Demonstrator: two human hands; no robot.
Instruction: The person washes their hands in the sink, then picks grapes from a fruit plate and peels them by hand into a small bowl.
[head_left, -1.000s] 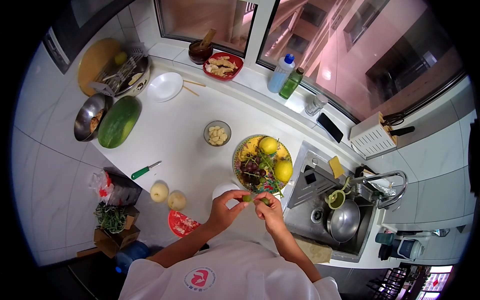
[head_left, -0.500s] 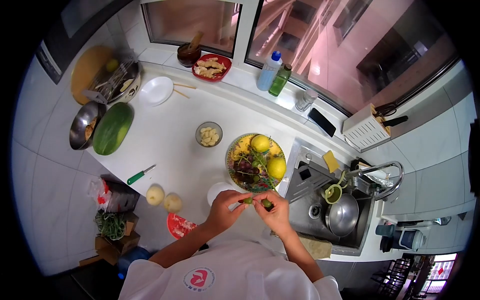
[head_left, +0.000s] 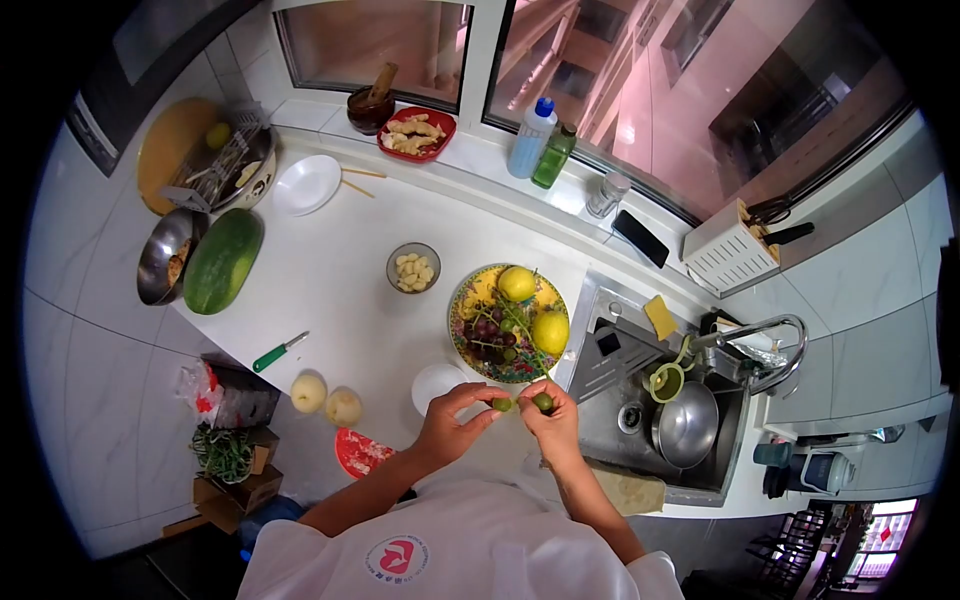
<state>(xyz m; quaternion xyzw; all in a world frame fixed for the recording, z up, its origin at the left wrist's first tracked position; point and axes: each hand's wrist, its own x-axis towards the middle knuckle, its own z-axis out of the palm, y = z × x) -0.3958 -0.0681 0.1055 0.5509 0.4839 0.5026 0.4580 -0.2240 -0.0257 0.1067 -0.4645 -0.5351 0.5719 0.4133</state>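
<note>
Pinched in the fingertips of my left hand [head_left: 448,424] is a green grape [head_left: 502,404]. My right hand [head_left: 552,424] is closed around another green grape [head_left: 543,401], close beside the first. The hands are slightly apart, over the counter's front edge. Just beyond them sits a patterned yellow plate [head_left: 462,352] with dark red grapes [head_left: 488,334], green stems and two yellow lemons, one a lemon [head_left: 550,332] on the right side. A thin green stem reaches from the plate down to my right hand. Left of the plate, a small white dish [head_left: 436,384] is near my left hand.
A sink [head_left: 740,440] with a metal bowl [head_left: 686,424] lies to the right. On the counter are a bowl of garlic cloves [head_left: 413,268], a green-handled knife [head_left: 272,357] and a large green melon [head_left: 224,262]. Bottles [head_left: 533,138] stand on the windowsill.
My hands have drawn slightly apart, and the left-hand grape now shows more fully between the fingertips. The camera view has shifted slightly; the counter items have stayed put.
</note>
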